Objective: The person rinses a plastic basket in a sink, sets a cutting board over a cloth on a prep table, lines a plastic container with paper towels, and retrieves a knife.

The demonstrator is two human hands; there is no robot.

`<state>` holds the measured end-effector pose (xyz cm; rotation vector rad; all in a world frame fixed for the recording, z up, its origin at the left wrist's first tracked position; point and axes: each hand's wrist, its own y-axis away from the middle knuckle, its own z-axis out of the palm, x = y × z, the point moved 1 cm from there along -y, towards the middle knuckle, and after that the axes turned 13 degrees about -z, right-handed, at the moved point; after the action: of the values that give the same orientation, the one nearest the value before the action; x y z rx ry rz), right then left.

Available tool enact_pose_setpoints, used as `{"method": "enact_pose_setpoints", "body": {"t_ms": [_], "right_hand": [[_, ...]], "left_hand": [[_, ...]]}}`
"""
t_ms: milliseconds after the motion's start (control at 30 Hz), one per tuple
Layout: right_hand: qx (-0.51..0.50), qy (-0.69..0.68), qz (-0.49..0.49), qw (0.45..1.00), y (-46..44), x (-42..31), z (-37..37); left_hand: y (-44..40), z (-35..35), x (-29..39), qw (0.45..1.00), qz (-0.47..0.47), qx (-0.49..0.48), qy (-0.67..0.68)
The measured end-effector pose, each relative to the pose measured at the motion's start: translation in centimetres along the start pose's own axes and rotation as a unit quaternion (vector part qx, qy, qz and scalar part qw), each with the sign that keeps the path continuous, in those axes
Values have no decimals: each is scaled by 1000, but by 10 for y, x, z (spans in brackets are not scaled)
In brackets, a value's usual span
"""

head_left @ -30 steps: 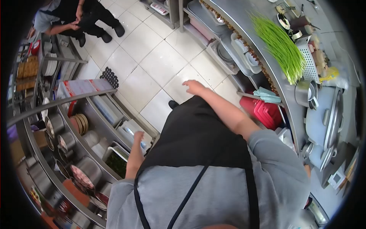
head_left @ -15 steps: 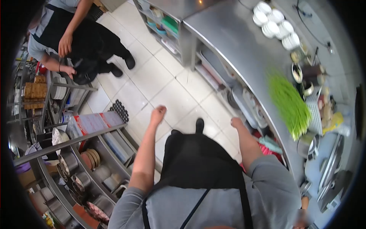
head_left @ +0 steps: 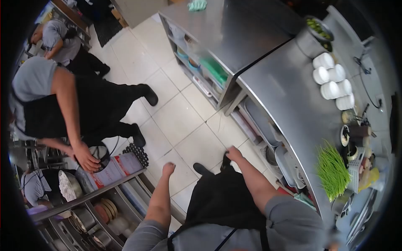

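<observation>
My left hand (head_left: 168, 169) hangs over the tiled floor, its fingers curled into a loose fist with nothing visible in it. My right hand (head_left: 235, 154) swings in front of my black apron (head_left: 224, 201), fingers curled, with no object showing in it. Below the hands are my dark shoes (head_left: 202, 169). Neither hand touches a counter. Nearest on the right is the steel counter (head_left: 278, 90), bearing a heap of long green chives (head_left: 333, 171) and stacks of white bowls (head_left: 335, 79).
On the left, a co-worker's hand (head_left: 86, 158) rests on a dark round object beside a red-and-white box (head_left: 119, 169). Further back stands another person (head_left: 58, 39). A steel shelf unit (head_left: 117, 201) holds pots. A large pot (head_left: 312, 42) stands on the right counter.
I have moved forward along the tiles; the chives and bowls sit lower in view. My right hand has swung inward. The co-worker appears nearer, and more people are visible on the left.
</observation>
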<state>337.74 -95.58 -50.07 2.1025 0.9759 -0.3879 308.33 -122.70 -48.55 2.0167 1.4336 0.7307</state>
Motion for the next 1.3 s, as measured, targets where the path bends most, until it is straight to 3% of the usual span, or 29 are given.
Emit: {"method": "enact_pose_setpoints", "body": {"t_ms": [67,200,267,333,567,800,900,1033,1200,1267,1300], "right_hand": [[21,-24,2,1000,-40,-13,2],[4,-40,53,998,-119,27,44],[-19,-64,90,994,-146,43,63],[-29,-43,109,993,-170,60,78],[-29,-95,219,971,-234,111,111],[-1,-105,228,968,-316,168,168],[27,-88,200,976,-351,188,195],[101,-27,238,966,-388,212,237],[161,-26,239,957,-385,208,249],[361,-9,197,912,-374,217,245],[360,-10,199,912,-370,225,245]], "left_hand": [[-36,6,19,994,12,-13,111],[-96,42,73,985,-13,15,169],[-110,58,108,980,2,-36,198],[-123,71,137,986,46,-38,155],[-218,124,166,992,39,-51,105],[-305,146,173,992,42,-6,119],[-341,181,159,990,35,-5,137],[-373,246,138,989,28,-15,141],[-360,310,115,991,19,-42,124],[-341,315,109,990,21,-57,131],[-332,316,106,990,20,-66,124]]}}
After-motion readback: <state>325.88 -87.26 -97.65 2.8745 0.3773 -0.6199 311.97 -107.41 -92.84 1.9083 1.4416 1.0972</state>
